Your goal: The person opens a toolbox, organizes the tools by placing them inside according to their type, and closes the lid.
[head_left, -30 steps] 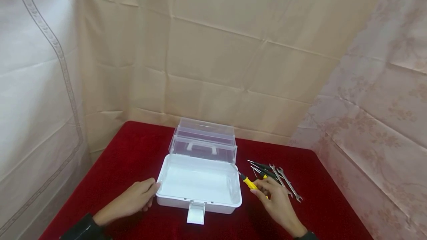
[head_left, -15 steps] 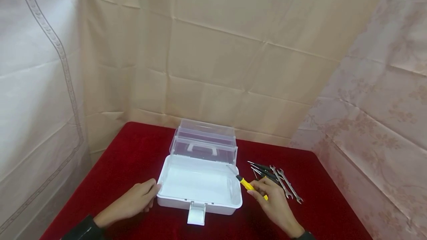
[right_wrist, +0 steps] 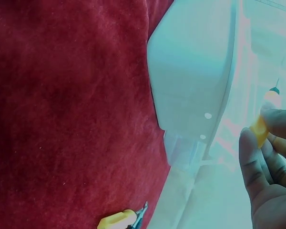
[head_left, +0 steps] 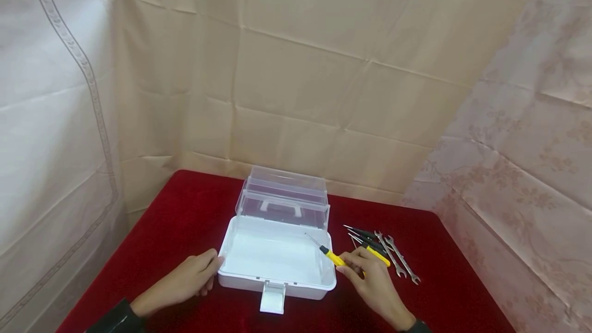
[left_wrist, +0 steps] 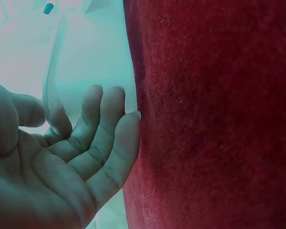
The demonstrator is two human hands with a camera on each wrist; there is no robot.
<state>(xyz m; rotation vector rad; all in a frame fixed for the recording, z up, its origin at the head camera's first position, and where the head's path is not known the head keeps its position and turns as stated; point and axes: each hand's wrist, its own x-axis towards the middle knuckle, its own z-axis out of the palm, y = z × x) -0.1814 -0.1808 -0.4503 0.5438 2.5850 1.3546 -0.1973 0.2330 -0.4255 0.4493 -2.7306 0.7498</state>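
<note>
Head view: right hand (head_left: 370, 281) pinches a yellow screwdriver (head_left: 330, 256), its tip over the open white box (head_left: 277, 284), while the left hand (head_left: 189, 279) rests on the box's left wall, probably to steady it. Left wrist view shows relaxed fingers (left_wrist: 102, 129) against this wall. Right wrist view shows fingertips (right_wrist: 250, 152) pinching the yellow handle just beside the box.

No text, label, brand, number or sign can be read in any view: the white box (head_left: 276, 261) is plain, and so are the tools lying just right of it and the cloths hanging behind it.
</note>
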